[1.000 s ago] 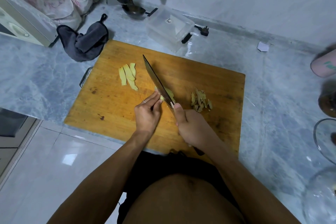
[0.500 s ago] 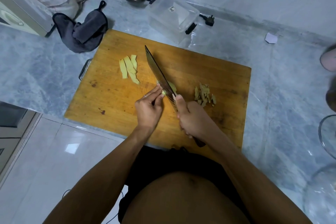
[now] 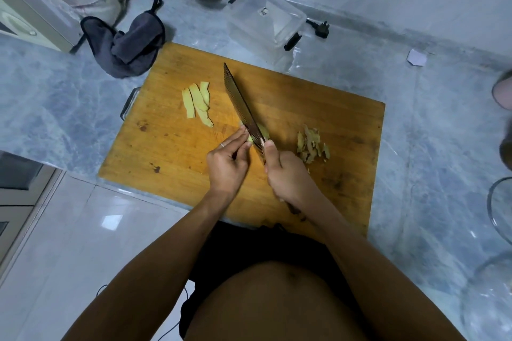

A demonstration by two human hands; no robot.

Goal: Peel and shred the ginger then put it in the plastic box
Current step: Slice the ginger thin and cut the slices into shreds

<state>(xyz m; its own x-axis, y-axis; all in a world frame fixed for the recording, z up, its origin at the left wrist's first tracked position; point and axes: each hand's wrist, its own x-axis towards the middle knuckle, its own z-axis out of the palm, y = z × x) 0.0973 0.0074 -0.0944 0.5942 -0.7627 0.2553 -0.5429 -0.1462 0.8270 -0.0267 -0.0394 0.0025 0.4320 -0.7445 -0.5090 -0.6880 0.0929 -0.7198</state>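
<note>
Gripping the knife (image 3: 243,108) in the right hand (image 3: 288,177), the person pinched the ginger (image 3: 259,134) with left hand (image 3: 225,166) fingers (image 3: 238,137), which I thought belonged tucked back from the blade.

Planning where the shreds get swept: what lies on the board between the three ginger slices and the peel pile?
In the head view, the knife blade and the ginger piece being cut lie between the slices and the peel pile.

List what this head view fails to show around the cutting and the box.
- Ginger piece being cut: mostly hidden by the knife and the left hand.
- Knife handle: wrapped by the right hand.
- Plastic box: clear walls, contents unreadable.
- Pink object: cut by the right edge.
</note>
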